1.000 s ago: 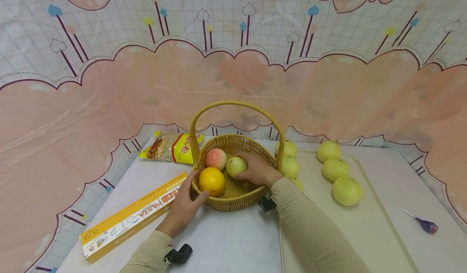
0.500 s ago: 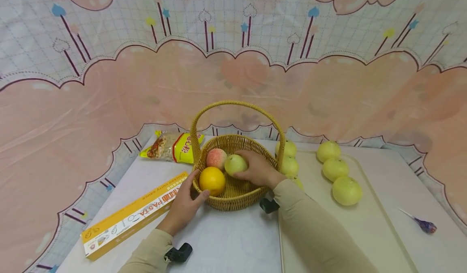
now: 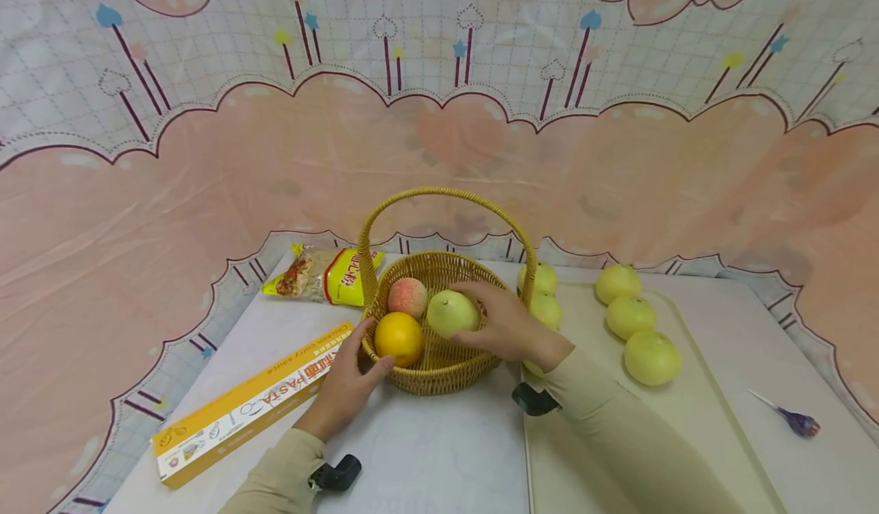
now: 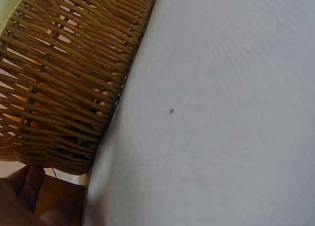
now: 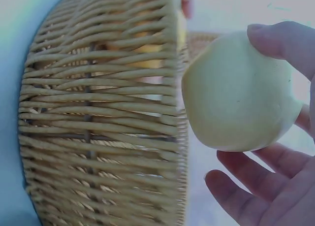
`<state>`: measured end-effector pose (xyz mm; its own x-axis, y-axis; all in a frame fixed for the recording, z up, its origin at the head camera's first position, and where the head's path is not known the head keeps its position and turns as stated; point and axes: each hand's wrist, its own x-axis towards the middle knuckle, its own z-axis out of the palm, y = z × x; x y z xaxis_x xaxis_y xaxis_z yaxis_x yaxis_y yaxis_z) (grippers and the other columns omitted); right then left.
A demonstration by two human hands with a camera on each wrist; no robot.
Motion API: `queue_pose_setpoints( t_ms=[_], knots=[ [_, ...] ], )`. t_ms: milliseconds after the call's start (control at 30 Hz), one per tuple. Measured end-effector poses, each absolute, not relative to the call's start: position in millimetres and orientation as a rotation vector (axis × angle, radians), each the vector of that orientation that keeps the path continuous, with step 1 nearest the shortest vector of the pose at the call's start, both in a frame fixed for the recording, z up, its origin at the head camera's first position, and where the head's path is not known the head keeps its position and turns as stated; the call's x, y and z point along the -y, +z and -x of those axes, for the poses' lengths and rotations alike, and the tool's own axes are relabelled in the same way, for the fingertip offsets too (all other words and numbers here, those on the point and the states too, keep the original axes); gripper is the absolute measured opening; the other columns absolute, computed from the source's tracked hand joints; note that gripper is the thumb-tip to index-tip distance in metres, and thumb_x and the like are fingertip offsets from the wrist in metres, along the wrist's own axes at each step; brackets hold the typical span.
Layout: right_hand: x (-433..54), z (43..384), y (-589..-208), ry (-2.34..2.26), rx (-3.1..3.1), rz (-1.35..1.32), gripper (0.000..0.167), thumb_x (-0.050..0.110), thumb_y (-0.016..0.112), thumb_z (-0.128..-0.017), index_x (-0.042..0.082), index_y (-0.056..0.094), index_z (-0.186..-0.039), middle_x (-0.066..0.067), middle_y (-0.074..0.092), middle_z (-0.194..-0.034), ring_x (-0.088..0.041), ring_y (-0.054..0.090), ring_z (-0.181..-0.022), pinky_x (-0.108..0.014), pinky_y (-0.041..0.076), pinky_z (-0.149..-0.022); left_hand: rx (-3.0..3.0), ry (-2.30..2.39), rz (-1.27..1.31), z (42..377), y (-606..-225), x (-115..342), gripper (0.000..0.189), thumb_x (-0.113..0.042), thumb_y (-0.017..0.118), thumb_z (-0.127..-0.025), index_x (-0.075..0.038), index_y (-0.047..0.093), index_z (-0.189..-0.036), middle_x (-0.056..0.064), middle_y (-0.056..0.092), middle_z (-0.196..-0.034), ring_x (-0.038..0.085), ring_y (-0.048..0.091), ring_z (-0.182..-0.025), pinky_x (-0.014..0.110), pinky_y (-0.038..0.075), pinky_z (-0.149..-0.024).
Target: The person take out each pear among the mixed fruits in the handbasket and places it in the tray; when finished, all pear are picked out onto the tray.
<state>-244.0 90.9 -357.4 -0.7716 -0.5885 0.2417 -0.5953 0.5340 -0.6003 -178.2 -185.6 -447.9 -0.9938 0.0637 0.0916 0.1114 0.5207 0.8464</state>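
My right hand (image 3: 518, 327) holds a round pale green fruit (image 3: 453, 313) over the right side of the wicker basket (image 3: 439, 383). In the right wrist view, thumb and fingers grip that fruit (image 5: 236, 93) just above the basket's rim. An orange (image 3: 399, 339) and a pinkish peach (image 3: 407, 298) lie on the left inside the basket. My left hand (image 3: 346, 388) rests against the basket's front left, thumb and fingers spread along its rim. In the left wrist view its fingers touch the woven wall (image 4: 69, 78).
A yellow and white pasta box (image 3: 250, 403) lies left of the basket, with a yellow food packet (image 3: 323, 276) behind it. On the right, a cream tray (image 3: 618, 438) bears several similar green fruits (image 3: 652, 358). A lollipop (image 3: 796, 422) lies at the far right.
My right hand has lifted the pale green fruit from low inside the basket, up and to the right. The left hand has stayed at the basket's side.
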Motion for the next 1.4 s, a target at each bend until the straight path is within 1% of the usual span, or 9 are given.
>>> queue_pose_setpoints(
  t_ms=[300,633,867,1000,1067,1133,1200,1300,1400],
  knots=[
    [-128,219,-346,1.079,2.644,-1.069,0.067,0.028,0.086,-0.08,0.011,0.056,-0.138,-0.005,0.061,-0.13,-0.021,0.06,-0.104,-0.043,0.053,-0.086,2.696,-1.533,0.132,178,-446,186,0.077,-0.046,0.062,-0.098,-0.009,0.026,-0.156,0.021,0.022,-0.161,0.038,0.017,-0.148,0.057,0.015,-0.119],
    [-188,193,-344,1.101,2.551,-0.92,0.065,0.016,0.088,-0.078,0.005,0.058,-0.135,-0.008,0.063,-0.128,-0.021,0.061,-0.105,-0.04,0.057,-0.084,2.687,-1.529,0.138,177,-444,186,0.076,-0.042,0.063,-0.098,-0.009,0.027,-0.155,0.022,0.023,-0.16,0.039,0.019,-0.148,0.057,0.015,-0.119],
    [-226,187,-345,1.047,2.553,-0.705,0.069,0.011,0.087,-0.078,0.0,0.054,-0.137,-0.013,0.063,-0.122,-0.022,0.063,-0.1,-0.019,0.054,-0.082,2.692,-1.519,0.124,176,-444,185,0.075,-0.041,0.064,-0.098,-0.009,0.027,-0.155,0.021,0.024,-0.16,0.038,0.019,-0.148,0.057,0.015,-0.119],
    [-241,186,-347,1.075,2.556,-0.588,0.069,0.011,0.086,-0.079,-0.002,0.053,-0.138,-0.019,0.059,-0.124,-0.032,0.063,-0.101,-0.009,0.049,-0.08,2.692,-1.516,0.123,177,-445,185,0.076,-0.042,0.064,-0.098,-0.01,0.027,-0.155,0.021,0.024,-0.16,0.038,0.019,-0.148,0.057,0.015,-0.119],
    [-247,186,-348,1.097,2.582,-0.525,0.071,0.012,0.085,-0.081,-0.004,0.049,-0.14,-0.023,0.054,-0.129,-0.039,0.062,-0.105,-0.008,0.048,-0.08,2.688,-1.513,0.124,177,-446,185,0.076,-0.042,0.064,-0.098,-0.01,0.027,-0.155,0.021,0.024,-0.16,0.038,0.019,-0.148,0.057,0.016,-0.119],
    [-251,186,-349,1.12,2.62,-0.456,0.072,0.015,0.083,-0.083,-0.005,0.045,-0.141,-0.025,0.049,-0.132,-0.045,0.062,-0.107,-0.015,0.052,-0.081,2.681,-1.513,0.127,177,-446,185,0.075,-0.041,0.065,-0.098,-0.01,0.028,-0.155,0.021,0.025,-0.16,0.039,0.02,-0.148,0.057,0.017,-0.118],
    [-254,187,-350,1.149,2.658,-0.397,0.073,0.019,0.082,-0.085,-0.007,0.042,-0.142,-0.027,0.046,-0.134,-0.048,0.06,-0.11,-0.028,0.057,-0.083,2.675,-1.516,0.128,177,-446,185,0.075,-0.039,0.065,-0.098,-0.009,0.028,-0.155,0.021,0.025,-0.16,0.039,0.021,-0.147,0.057,0.017,-0.118],
    [-256,189,-354,1.17,2.704,-0.332,0.074,0.024,0.08,-0.087,-0.008,0.041,-0.141,-0.028,0.048,-0.134,-0.048,0.06,-0.111,-0.046,0.056,-0.086,2.673,-1.521,0.127,177,-446,185,0.075,-0.039,0.065,-0.097,-0.009,0.028,-0.155,0.021,0.025,-0.159,0.039,0.021,-0.147,0.057,0.018,-0.118],
    [-259,194,-361,1.191,2.725,-0.303,0.074,0.027,0.079,-0.088,-0.008,0.041,-0.141,-0.028,0.049,-0.134,-0.047,0.059,-0.113,-0.037,0.056,-0.086,2.675,-1.526,0.123,177,-446,184,0.075,-0.04,0.065,-0.098,-0.009,0.028,-0.155,0.021,0.025,-0.16,0.039,0.02,-0.148,0.057,0.017,-0.118]
  ],
)
